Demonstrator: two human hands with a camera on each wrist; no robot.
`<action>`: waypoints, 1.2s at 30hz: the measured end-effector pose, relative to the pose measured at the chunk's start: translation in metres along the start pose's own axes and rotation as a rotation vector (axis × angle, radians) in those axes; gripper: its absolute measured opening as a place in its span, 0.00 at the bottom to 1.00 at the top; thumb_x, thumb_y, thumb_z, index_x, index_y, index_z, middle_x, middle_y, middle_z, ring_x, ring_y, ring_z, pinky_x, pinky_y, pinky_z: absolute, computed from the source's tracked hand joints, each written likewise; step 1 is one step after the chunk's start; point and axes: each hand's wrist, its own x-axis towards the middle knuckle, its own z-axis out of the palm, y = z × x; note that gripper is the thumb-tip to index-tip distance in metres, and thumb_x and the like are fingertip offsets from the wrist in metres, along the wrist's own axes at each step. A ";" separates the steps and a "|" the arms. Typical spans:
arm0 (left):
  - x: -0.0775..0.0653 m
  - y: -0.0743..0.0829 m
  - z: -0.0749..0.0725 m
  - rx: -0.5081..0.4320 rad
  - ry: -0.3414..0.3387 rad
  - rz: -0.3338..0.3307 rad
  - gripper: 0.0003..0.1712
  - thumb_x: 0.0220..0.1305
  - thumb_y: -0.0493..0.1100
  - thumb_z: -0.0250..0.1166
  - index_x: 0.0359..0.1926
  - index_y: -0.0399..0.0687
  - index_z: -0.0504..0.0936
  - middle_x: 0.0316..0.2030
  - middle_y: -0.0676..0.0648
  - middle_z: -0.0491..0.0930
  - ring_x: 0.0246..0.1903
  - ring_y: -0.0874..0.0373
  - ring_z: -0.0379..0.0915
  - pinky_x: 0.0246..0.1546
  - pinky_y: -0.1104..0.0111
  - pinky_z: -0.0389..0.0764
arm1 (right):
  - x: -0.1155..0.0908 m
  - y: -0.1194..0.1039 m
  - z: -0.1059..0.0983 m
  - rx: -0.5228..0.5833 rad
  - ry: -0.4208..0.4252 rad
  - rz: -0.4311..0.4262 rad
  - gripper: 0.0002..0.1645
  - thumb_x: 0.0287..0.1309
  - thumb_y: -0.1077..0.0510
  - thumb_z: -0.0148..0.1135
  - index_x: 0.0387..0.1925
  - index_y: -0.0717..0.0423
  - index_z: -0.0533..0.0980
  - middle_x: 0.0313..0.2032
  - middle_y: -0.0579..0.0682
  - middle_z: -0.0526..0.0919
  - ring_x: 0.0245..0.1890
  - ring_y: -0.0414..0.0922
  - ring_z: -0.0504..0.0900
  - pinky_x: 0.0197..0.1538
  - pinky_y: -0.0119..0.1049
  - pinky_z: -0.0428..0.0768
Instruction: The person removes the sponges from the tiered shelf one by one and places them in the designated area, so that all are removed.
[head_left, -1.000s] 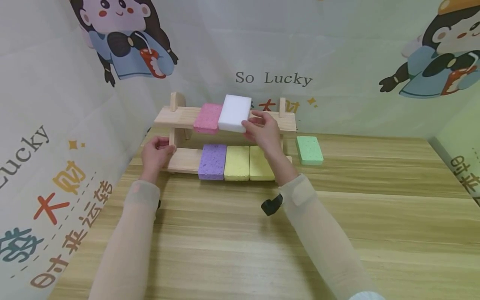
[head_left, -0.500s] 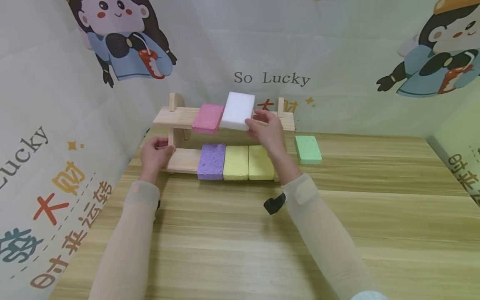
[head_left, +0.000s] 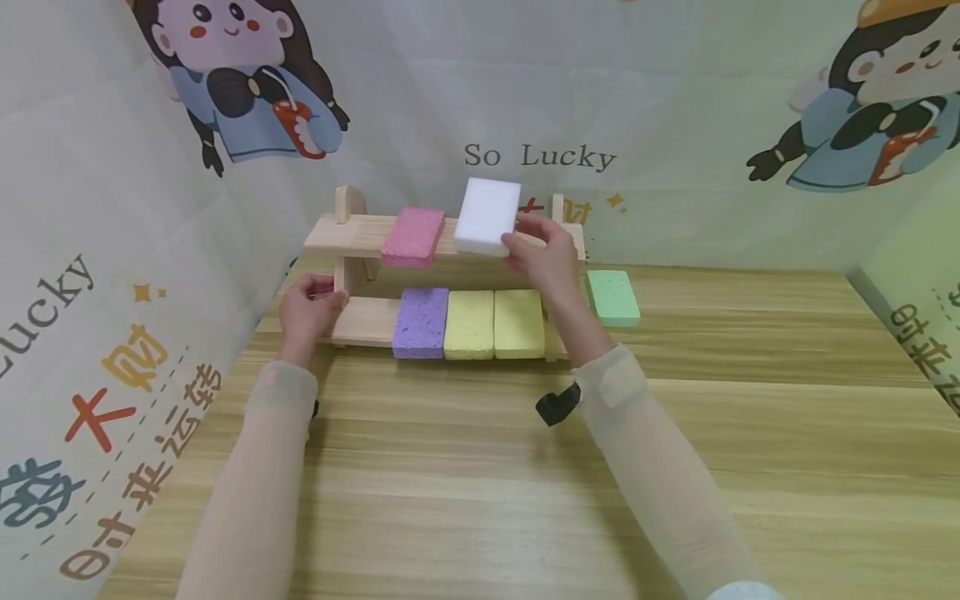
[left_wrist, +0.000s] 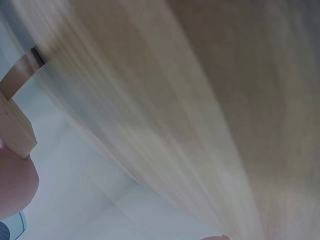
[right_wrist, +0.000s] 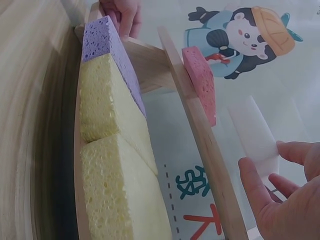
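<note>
My right hand [head_left: 551,257] pinches a white sponge [head_left: 487,215] by its right edge, over the upper board of a small two-tier wooden rack [head_left: 337,236]. In the right wrist view the white sponge [right_wrist: 254,134] is apart from that board. My left hand [head_left: 309,312] grips the rack's left upright at the lower tier. A pink sponge [head_left: 413,236] lies on the upper board, left of the white one. Along the lower board sit a purple sponge [head_left: 420,323] and two yellow sponges [head_left: 469,325], side by side. The left wrist view shows mostly tabletop.
A green sponge [head_left: 613,297] lies on the wooden table [head_left: 750,433], just right of the rack. Behind and at the sides hangs a printed white cloth [head_left: 660,125]. Bare board shows at the lower tier's left end.
My right hand has moved the white sponge right and slightly up, opening a gap between it and the pink sponge. The left hand keeps its place on the rack.
</note>
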 end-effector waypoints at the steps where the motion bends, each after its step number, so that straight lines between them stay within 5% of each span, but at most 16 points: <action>1: 0.000 0.000 0.000 0.000 0.000 0.001 0.20 0.66 0.41 0.65 0.58 0.41 0.77 0.46 0.50 0.76 0.40 0.64 0.70 0.40 0.77 0.71 | 0.000 0.000 -0.001 0.001 0.000 -0.001 0.27 0.63 0.61 0.66 0.63 0.54 0.73 0.63 0.52 0.77 0.50 0.52 0.85 0.48 0.33 0.85; 11: 0.001 -0.001 0.000 0.007 -0.001 -0.011 0.22 0.66 0.41 0.64 0.59 0.42 0.76 0.47 0.49 0.76 0.41 0.64 0.70 0.42 0.76 0.71 | -0.002 -0.002 -0.012 0.038 0.011 -0.014 0.27 0.62 0.63 0.65 0.63 0.57 0.73 0.62 0.54 0.76 0.34 0.40 0.83 0.45 0.30 0.85; 23: 0.002 -0.001 0.001 0.021 -0.007 -0.011 0.23 0.67 0.41 0.64 0.61 0.42 0.75 0.55 0.44 0.77 0.46 0.59 0.72 0.47 0.74 0.72 | -0.002 -0.002 -0.032 0.051 0.023 0.006 0.28 0.63 0.62 0.64 0.65 0.54 0.72 0.63 0.53 0.75 0.39 0.40 0.82 0.51 0.34 0.84; 36: 0.001 -0.002 0.000 0.022 0.004 0.006 0.21 0.66 0.41 0.65 0.58 0.41 0.76 0.47 0.49 0.77 0.41 0.63 0.70 0.42 0.76 0.70 | -0.004 0.005 -0.058 0.061 0.057 0.003 0.28 0.64 0.63 0.63 0.66 0.56 0.71 0.65 0.55 0.73 0.40 0.40 0.83 0.49 0.29 0.84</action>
